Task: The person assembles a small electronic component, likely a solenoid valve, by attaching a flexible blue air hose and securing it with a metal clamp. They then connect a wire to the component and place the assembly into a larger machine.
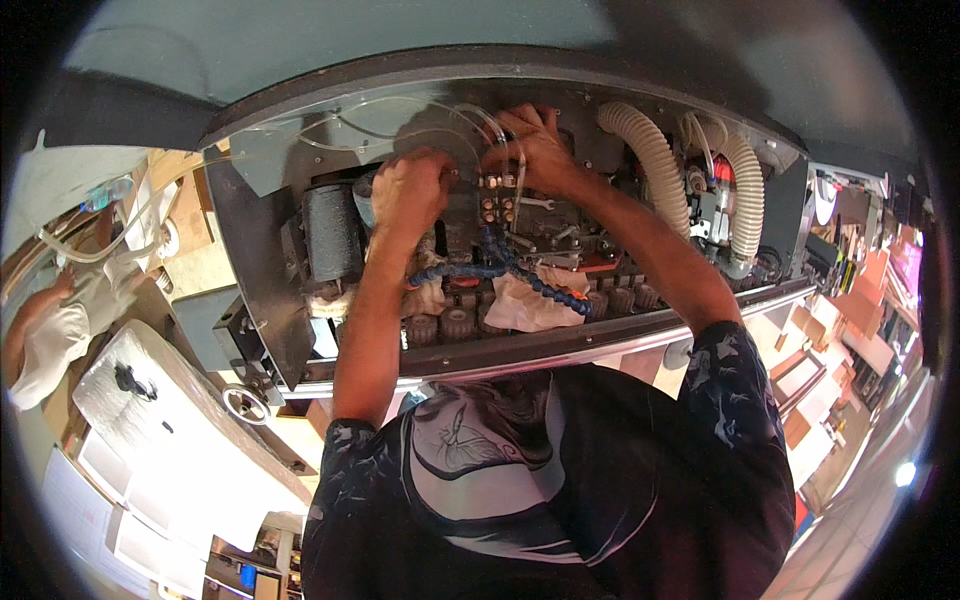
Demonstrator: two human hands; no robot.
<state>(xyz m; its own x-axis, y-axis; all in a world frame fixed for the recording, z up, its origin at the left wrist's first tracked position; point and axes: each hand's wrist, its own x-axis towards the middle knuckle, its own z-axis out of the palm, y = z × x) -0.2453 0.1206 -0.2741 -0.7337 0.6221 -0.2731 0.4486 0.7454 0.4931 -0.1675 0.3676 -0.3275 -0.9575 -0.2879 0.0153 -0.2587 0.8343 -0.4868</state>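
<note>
Both my arms reach up into an open machine housing. My left hand is curled into a fist against the parts at the middle, beside thin clear tubes; what it grips is hidden. My right hand pinches a clear tube just above a small block of brass fittings. Blue segmented hoses branch out below both hands. White rags lie under them.
Two beige corrugated hoses curve at the right. A small wrench lies by the fittings. A row of gears and a dark cylinder sit low and left. Another person stands at far left; shelves at right.
</note>
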